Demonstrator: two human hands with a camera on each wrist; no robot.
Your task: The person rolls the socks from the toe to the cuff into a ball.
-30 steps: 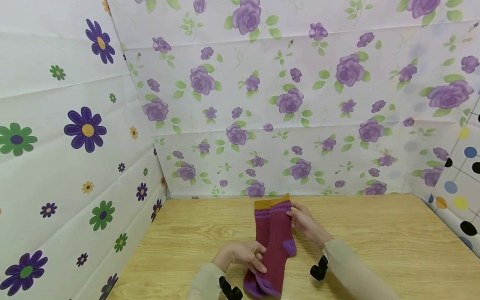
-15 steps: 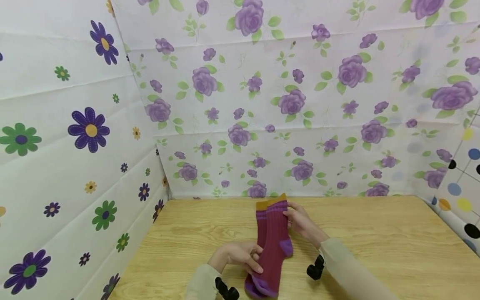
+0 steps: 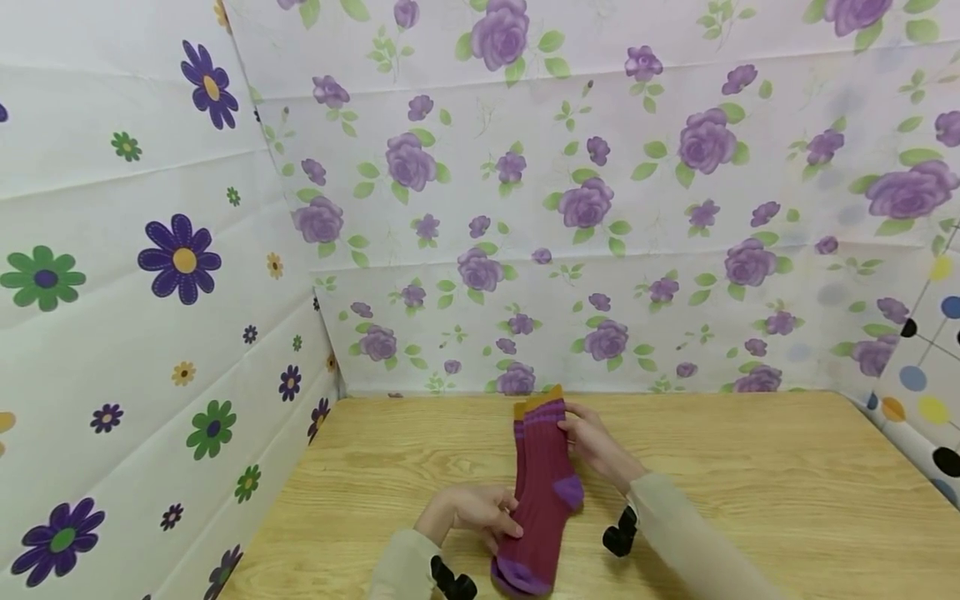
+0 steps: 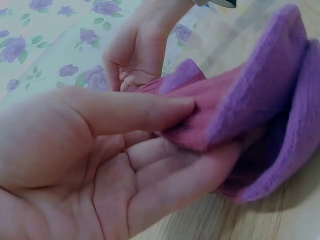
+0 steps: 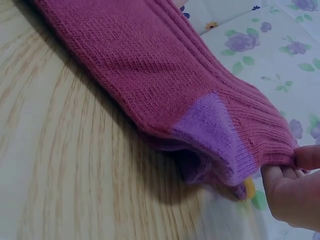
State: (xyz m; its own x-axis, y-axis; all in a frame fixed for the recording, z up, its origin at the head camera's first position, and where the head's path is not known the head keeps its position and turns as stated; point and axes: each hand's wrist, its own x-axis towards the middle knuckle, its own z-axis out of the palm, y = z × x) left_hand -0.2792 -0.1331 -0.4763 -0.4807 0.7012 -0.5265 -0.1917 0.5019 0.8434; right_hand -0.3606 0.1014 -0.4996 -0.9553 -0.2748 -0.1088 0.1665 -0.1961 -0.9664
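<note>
Items: 2 maroon ribbed knit socks, stacked at the near-middle of the wood-grain table (image 3: 375, 467), cuffs toward the rear edge, toes toward the person. The upper sock (image 3: 542, 487) has a mustard cuff band, purple stripes below it, and a purple heel and toe; the heel points to the right. The lower sock (image 3: 520, 454) is mostly covered, showing along the left side and at the toe end. The wrist views show the purple parts raised in places; full contact with the wood cannot be confirmed.

Left hand (image 3: 477, 510): grasping the sock fabric at the left edge of the foot section, thumb on top, fingers beneath. Right hand (image 3: 596, 439): pinching the right edge of the leg section, just below the stripes. Whether each grip takes in 1 or 2 layers cannot be told.

Also noted: 2 pale sleeves (image 3: 686, 533), 1 black device (image 3: 621, 533) at the right wrist and 1 similar at the left. A purple-rose sheet (image 3: 480, 208) hangs behind the table; a daisy-print sheet (image 3: 150, 350) stands at left, a dotted sheet (image 3: 926, 358) at right.
</note>
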